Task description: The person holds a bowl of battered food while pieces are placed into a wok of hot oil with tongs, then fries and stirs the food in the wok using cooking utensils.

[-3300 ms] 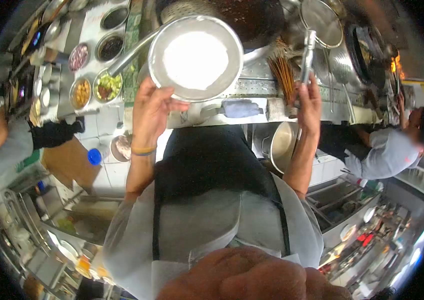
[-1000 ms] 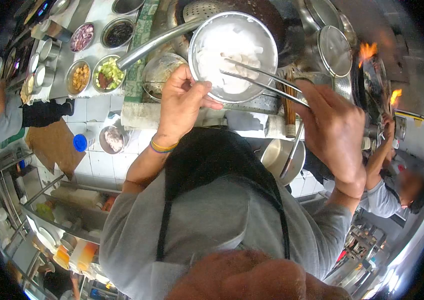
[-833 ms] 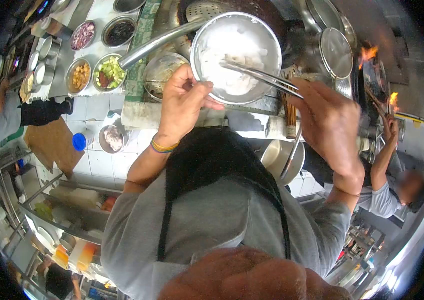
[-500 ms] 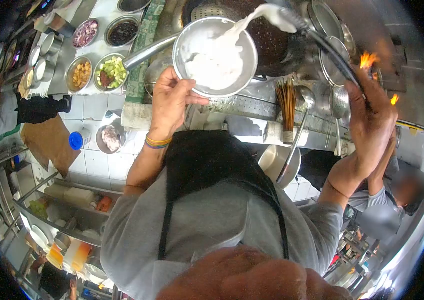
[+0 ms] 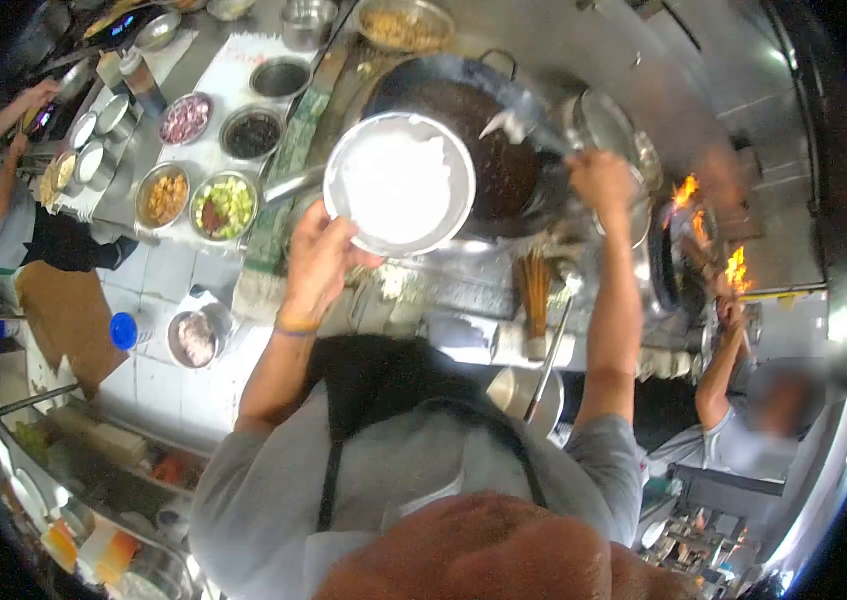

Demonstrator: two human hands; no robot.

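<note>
My left hand grips the rim of a round metal bowl with white, battered-looking contents. The bowl is held in front of a large dark wok. Further right, my right hand is closed on metal tongs, blurred by motion, which reach out over the wok. At their tip hangs a white-coated piece, above the dark liquid in the wok. A metal handle shows just left of the bowl.
Bowls of green pieces, orange-brown cubes and purple pieces stand left. A bundle of thin sticks and a ladle are at the counter's front. Flames rise right, near a co-worker's arm. Another person's arm is far left.
The tongs have lifted a white-coated piece out of the bowl and carried it over the wok. My right arm has stretched forward. The view has shifted, showing more of the wok.
</note>
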